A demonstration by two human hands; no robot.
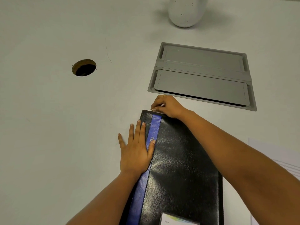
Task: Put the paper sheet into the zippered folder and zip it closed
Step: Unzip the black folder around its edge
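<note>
A black leather-look zippered folder (181,159) with a blue stripe lies flat on the white table, running from the bottom edge up to the middle. My left hand (136,148) presses flat on its left side, fingers spread, partly on the table. My right hand (167,106) is at the folder's far top edge, fingers curled and pinching something small there, apparently the zipper pull. White paper sheets (276,153) lie at the right edge, beside my right forearm. A label card (177,219) shows on the folder near the bottom.
A grey cable-access hatch (203,75) is set into the table just beyond my right hand. A round cable hole (84,67) lies at the far left. A white speckled vase (185,12) stands at the top.
</note>
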